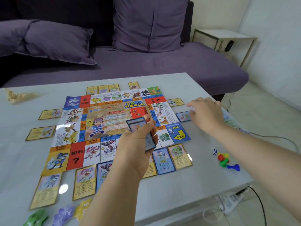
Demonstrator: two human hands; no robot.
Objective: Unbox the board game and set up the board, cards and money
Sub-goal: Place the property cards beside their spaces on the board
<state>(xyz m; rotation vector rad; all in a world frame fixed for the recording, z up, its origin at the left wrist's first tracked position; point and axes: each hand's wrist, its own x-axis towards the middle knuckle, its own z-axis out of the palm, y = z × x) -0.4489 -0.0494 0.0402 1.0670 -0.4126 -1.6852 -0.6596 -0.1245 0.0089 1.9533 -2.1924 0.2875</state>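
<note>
Our left hand [138, 144] grips glossy blue-edged cards [141, 127] above the flat paper board [114, 121]. Our right hand [206, 115], fingers loose, hovers beside a blue card [183, 116] near the smooth surface's [179, 193] right edge.

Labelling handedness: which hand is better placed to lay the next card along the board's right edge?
Right, likely. The right hand is free beside that edge, near the blue card lying there; the left hand grips the card stack over the board.

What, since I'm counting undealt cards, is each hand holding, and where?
The left hand grips a small stack of blue cards across its middle; the right hand seems empty.
</note>
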